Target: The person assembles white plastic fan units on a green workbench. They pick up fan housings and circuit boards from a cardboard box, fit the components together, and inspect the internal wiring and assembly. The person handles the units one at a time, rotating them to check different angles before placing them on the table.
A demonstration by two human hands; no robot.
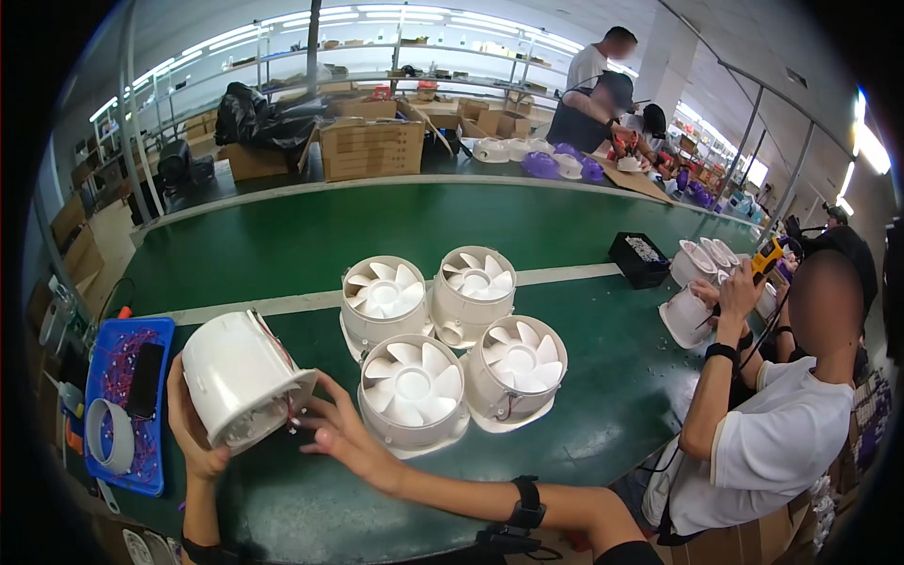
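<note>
My left hand [196,443] is closed round the side of a white plastic fan housing [231,372], tilted so its flanged end turns down and toward the right. Thin dark red wires [290,407] show at the flange. Beside that flange is my right hand [348,443], its fingers apart and the fingertips close to the rim and wires. Whether they touch is hard to tell. To the right, several white fan units stand upright in a cluster, blades facing up; the nearest fan unit [414,386] is just beyond my right hand.
A blue tray [160,405] at the left holds small red-wired parts, a white ring [110,435] and a dark block. On the right a co-worker [782,405] holds a yellow tool near a white housing [686,315]. A black parts box [640,273] and cardboard boxes [372,151] stand farther off.
</note>
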